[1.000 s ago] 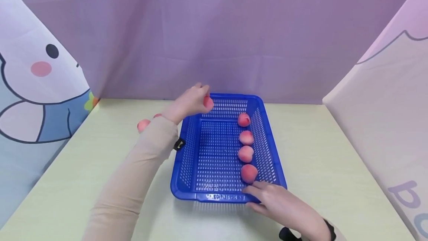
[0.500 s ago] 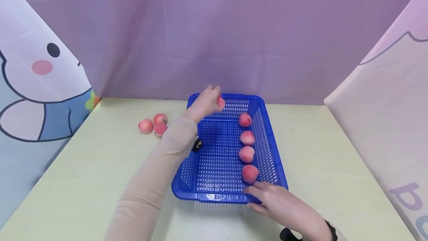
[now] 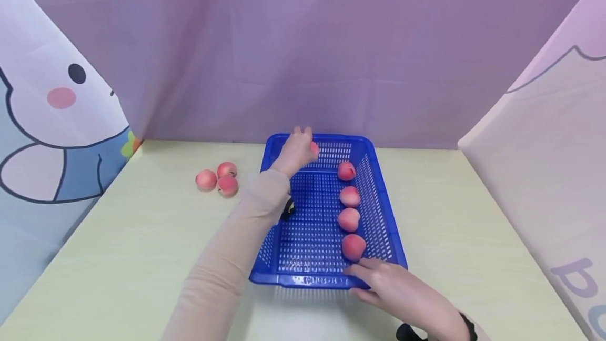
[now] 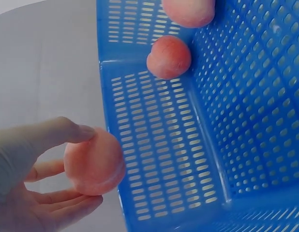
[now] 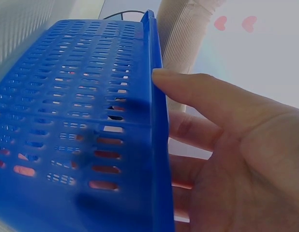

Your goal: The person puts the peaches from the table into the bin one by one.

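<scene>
In the head view, my left hand is over the far end of a blue plastic basket. It holds a pink peach between thumb and fingers, close to the basket's rim in the left wrist view. Several peaches lie in a row along the basket's right side. My right hand grips the near right corner of the rim, its thumb on the outer side and its fingers over the inner side.
Three more peaches sit in a cluster on the pale table, left of the basket. A purple cloth rises behind the table, with printed cartoon panels at both sides.
My left hand has carried its peach to the right, from the basket's far left corner to over its far end, uncovering the peaches on the table. The right hand stays at the rim.
</scene>
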`<state>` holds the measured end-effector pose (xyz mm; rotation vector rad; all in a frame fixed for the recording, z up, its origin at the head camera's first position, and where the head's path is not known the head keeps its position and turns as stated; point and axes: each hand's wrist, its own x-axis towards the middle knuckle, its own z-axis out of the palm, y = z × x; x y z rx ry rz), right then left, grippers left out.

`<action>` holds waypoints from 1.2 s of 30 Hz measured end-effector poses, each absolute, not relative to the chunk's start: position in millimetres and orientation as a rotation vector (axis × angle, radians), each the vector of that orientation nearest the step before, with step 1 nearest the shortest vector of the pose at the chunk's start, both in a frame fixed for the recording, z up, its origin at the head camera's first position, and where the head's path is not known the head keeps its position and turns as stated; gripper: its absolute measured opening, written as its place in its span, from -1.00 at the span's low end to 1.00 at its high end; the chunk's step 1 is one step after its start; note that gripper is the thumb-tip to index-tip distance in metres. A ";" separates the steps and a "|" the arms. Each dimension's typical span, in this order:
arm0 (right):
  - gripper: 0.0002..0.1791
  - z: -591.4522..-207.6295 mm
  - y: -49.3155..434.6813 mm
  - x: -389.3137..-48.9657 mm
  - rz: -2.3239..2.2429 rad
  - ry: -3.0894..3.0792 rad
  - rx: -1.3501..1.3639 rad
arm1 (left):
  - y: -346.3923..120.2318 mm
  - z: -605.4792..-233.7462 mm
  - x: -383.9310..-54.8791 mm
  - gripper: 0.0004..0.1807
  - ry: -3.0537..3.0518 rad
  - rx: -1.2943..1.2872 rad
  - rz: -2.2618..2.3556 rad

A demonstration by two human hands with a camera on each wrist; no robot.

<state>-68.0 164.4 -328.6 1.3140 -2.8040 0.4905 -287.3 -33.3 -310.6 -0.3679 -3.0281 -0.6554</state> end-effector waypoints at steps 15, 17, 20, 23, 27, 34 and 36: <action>-0.75 -329.1 164.1 -69.1 0.497 -2.814 1.317 | -15.7 -335.2 -287.5 -0.27 -2.924 -0.233 -0.802; -0.75 -329.1 164.2 -69.0 0.496 -2.815 1.316 | -15.4 -338.8 -287.5 -0.27 -2.902 -0.225 -0.808; -0.75 -328.9 164.4 -69.1 0.498 -2.821 1.312 | -15.4 -343.0 -287.8 -0.28 -2.859 -0.229 -0.823; -0.75 -329.0 164.8 -69.5 0.503 -2.824 1.313 | -15.7 -347.1 -288.3 -0.37 -2.832 -0.229 -0.837; -0.75 -329.6 165.4 -70.2 0.503 -2.814 1.318 | -16.4 -353.2 -289.9 -0.43 -2.837 -0.212 -0.833; -0.76 -330.3 165.5 -70.7 0.497 -2.792 1.319 | -19.7 -363.5 -294.3 -0.43 -2.873 -0.200 -0.833; -0.76 -330.5 165.6 -70.8 0.487 -2.781 1.317 | -20.5 -366.1 -295.5 -0.40 -2.893 -0.183 -0.871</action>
